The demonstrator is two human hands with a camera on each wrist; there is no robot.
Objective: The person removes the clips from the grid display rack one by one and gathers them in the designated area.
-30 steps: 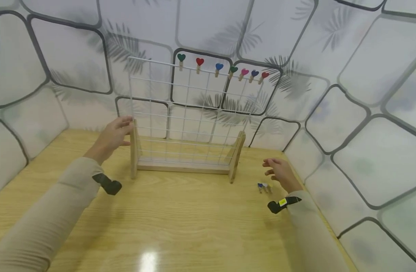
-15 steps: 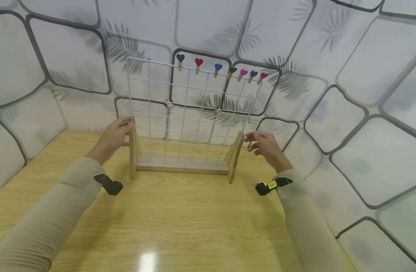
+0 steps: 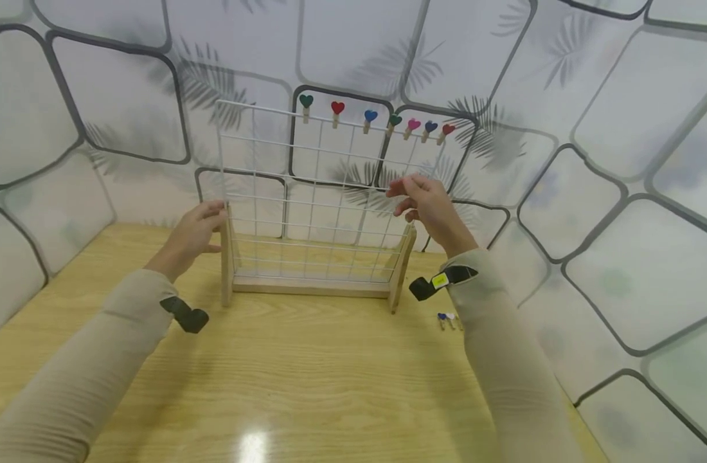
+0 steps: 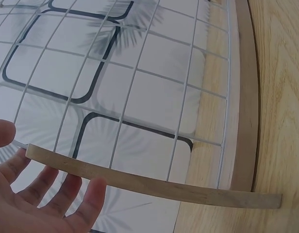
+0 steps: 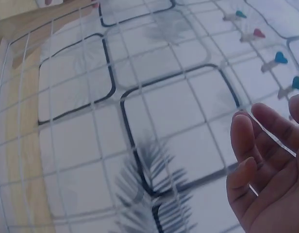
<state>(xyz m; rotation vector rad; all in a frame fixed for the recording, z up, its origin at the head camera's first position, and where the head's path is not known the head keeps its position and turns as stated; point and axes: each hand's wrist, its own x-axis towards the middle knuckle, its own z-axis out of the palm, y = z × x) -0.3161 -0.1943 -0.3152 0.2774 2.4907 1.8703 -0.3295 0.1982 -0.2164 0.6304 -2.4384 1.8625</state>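
Note:
A white wire grid rack [image 3: 324,186] stands upright in a wooden base [image 3: 307,285] at the back of the table. Several heart-topped clothespins [image 3: 370,116] are clipped along its top wire. My left hand [image 3: 194,231] touches the top of the left wooden upright [image 3: 227,257] with straight fingers. In the left wrist view that hand [image 4: 42,204] lies open against the upright [image 4: 140,182]. My right hand [image 3: 425,206] hovers empty in front of the grid's right side, above the right upright [image 3: 402,263]. In the right wrist view its fingers [image 5: 266,170] are relaxed, with the clothespins [image 5: 280,58] beyond.
A few small loose clothespins [image 3: 448,318] lie on the wooden table [image 3: 307,386] right of the rack. Patterned white walls close in the back and both sides.
My right hand rose from the table beside the loose clothespins, passed the right upright, and now hovers in front of the grid. The left hand stayed on the left upright.

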